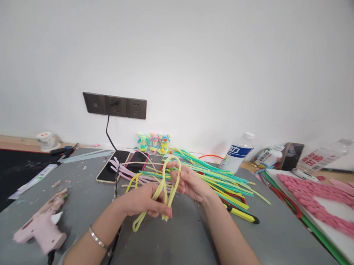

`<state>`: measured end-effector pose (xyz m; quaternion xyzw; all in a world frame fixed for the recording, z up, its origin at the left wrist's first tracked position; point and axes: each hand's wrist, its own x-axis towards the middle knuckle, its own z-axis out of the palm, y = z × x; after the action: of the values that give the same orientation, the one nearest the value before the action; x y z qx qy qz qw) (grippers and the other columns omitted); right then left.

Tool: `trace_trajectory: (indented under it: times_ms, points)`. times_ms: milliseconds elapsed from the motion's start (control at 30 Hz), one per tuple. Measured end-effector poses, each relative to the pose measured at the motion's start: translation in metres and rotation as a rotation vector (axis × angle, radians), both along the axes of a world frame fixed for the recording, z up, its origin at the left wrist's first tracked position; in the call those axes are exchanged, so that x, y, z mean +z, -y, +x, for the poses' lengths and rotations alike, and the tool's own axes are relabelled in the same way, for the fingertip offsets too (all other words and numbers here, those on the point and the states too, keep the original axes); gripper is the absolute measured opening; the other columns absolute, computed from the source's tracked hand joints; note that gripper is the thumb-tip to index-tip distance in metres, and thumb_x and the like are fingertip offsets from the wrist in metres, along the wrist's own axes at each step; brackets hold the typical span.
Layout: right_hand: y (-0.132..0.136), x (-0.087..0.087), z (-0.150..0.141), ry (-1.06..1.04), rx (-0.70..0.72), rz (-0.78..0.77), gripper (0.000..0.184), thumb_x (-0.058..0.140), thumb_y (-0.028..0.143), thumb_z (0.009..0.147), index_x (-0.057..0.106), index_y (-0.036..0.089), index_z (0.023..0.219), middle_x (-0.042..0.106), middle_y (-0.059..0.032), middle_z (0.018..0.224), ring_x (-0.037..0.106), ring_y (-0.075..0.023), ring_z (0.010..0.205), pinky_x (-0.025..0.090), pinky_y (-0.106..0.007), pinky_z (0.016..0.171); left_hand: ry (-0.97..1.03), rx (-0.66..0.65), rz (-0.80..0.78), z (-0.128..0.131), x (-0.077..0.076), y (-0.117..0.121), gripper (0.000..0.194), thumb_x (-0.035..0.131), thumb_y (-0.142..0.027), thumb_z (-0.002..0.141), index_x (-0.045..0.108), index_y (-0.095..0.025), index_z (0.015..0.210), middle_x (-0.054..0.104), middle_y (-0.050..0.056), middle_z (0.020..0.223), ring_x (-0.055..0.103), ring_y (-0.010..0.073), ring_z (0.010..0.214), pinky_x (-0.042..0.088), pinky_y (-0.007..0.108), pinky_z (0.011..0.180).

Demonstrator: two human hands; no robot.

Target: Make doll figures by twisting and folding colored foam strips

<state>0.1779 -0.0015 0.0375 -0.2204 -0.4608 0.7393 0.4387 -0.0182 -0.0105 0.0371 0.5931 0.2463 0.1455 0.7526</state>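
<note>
A pale yellow pipe cleaner point(162, 184), bent into long loops, hangs above the grey mat. My left hand point(146, 199) is closed round its lower part, with the thumb pressed along the strands and one loop sticking out below the fingers. My right hand point(190, 183) has its bent fingers on the upper loop, at its right side; part of those fingers is behind the strand. Behind both hands lies a spread of yellow and teal pipe cleaners point(227, 181), with pink ones point(127, 170) to the left.
A pink glue gun point(41, 226) lies at left, its cord running forward. Phones point(112, 169) lie behind my left hand. Small figures point(154, 143) stand against the wall. At right are a yellow utility knife point(242, 214), a bottle point(237, 153) and a pink braided piece point(325, 196).
</note>
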Motion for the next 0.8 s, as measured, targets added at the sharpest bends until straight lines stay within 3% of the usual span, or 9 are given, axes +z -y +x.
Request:
trace_trajectory:
  times_ms: [133, 233, 400, 567, 800]
  points:
    - [0.0048, -0.004, 0.0009, 0.045, 0.33, 0.029, 0.059, 0.086, 0.042, 0.066, 0.059, 0.018, 0.113, 0.058, 0.0082, 0.06, 0.052, -0.0067, 0.041, 0.043, -0.016, 0.041, 0.012, -0.079, -0.038, -0.0009, -0.0025, -0.0004, 0.036, 0.088, -0.037, 0.06, 0.073, -0.012, 0.08, 0.062, 0.0, 0.063, 0.042, 0.0048, 0.046, 0.027, 0.018, 0.042]
    - [0.0054, -0.0059, -0.001, 0.079, 0.438, 0.026, 0.055, 0.087, 0.04, 0.066, 0.061, 0.016, 0.108, 0.062, 0.0066, 0.058, 0.056, -0.008, 0.041, 0.045, -0.016, 0.041, 0.016, -0.077, -0.061, -0.0006, -0.0068, -0.0009, 0.045, 0.089, -0.033, 0.059, 0.074, -0.013, 0.097, 0.066, 0.002, 0.073, 0.046, 0.0056, 0.05, 0.029, 0.017, 0.042]
    - [0.0044, -0.0064, -0.0027, 0.145, 0.323, 0.036, 0.043, 0.086, 0.042, 0.066, 0.065, 0.014, 0.092, 0.068, 0.0012, 0.061, 0.058, -0.008, 0.042, 0.045, -0.015, 0.04, 0.023, -0.045, -0.085, -0.0009, -0.0095, -0.0018, 0.039, 0.087, -0.03, 0.063, 0.074, -0.012, 0.095, 0.066, 0.002, 0.069, 0.045, 0.0047, 0.049, 0.027, 0.017, 0.042]
    - [0.0035, -0.0076, -0.0014, 0.117, 0.155, 0.034, 0.039, 0.085, 0.045, 0.066, 0.065, 0.015, 0.08, 0.057, 0.0065, 0.043, 0.055, -0.0089, 0.035, 0.039, -0.014, 0.034, 0.016, -0.057, -0.042, -0.0012, -0.0059, -0.002, 0.028, 0.085, -0.034, 0.065, 0.072, -0.009, 0.07, 0.06, 0.0, 0.059, 0.036, 0.0031, 0.043, 0.023, 0.02, 0.041]
    - [-0.0005, -0.0077, 0.001, 0.091, 0.008, 0.055, 0.045, 0.083, 0.054, 0.064, 0.058, 0.018, 0.068, 0.053, 0.0083, 0.039, 0.051, -0.0082, 0.031, 0.041, -0.015, 0.034, -0.017, -0.073, -0.022, -0.0022, -0.0025, -0.0009, 0.027, 0.085, -0.035, 0.064, 0.075, -0.011, 0.069, 0.058, -0.001, 0.056, 0.035, 0.0038, 0.042, 0.023, 0.02, 0.041]
